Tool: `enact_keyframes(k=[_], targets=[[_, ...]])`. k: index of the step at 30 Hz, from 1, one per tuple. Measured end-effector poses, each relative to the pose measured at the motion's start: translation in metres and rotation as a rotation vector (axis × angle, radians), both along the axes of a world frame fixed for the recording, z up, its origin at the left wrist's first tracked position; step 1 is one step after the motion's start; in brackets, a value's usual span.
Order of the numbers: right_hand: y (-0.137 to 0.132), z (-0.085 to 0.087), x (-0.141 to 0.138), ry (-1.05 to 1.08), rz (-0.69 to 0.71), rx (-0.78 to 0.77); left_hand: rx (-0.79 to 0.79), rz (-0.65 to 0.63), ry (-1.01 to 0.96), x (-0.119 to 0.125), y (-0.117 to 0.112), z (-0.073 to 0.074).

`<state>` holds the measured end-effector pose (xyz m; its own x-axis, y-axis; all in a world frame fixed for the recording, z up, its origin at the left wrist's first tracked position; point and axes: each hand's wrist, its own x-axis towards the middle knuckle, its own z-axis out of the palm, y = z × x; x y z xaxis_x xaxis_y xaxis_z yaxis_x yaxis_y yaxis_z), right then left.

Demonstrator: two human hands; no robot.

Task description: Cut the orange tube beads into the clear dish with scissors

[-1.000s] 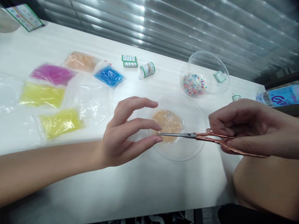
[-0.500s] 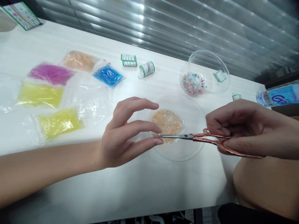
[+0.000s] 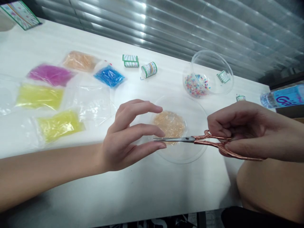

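My right hand [image 3: 249, 131] is closed round the handles of copper-coloured scissors [image 3: 204, 141]. Their blades are together and point left. The blade tip lies between the middle and ring fingertips of my left hand [image 3: 128, 133]. That hand hovers with curved, spread fingers and a hidden thumb, and I see nothing held in it. Under the blades a clear plate [image 3: 197, 114] holds a glossy heap of orange beads [image 3: 169, 125].
Bags of beads lie at the left: pink [image 3: 49, 74], orange [image 3: 79, 60], blue [image 3: 109, 76], two yellow [image 3: 39, 96]. Two small spools [image 3: 149, 69] and a clear bowl of mixed beads [image 3: 209, 74] stand behind. A water bottle [image 3: 282, 96] lies at the right edge.
The scissors and my right hand have slid a little to the left, bringing the blade tip further in between my left fingertips. My left hand has stayed put.
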<state>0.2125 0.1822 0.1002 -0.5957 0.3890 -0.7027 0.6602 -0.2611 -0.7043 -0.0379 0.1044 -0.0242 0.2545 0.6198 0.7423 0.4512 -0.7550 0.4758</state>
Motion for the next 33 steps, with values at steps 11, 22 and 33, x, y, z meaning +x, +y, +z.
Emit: enact_keyframes(k=[11, 22, 33], targets=[[0.002, 0.003, 0.008, -0.025, -0.026, -0.084, -0.006, -0.008, -0.044, 0.002, 0.0, -0.003], [0.013, 0.006, 0.027, -0.191, 0.131, 0.075, -0.182, -0.02, -0.138, 0.005, -0.002, -0.004], [0.006, -0.012, 0.027, -0.244, 0.172, 0.514, -0.359, -0.087, -0.194, 0.008, -0.004, -0.006]])
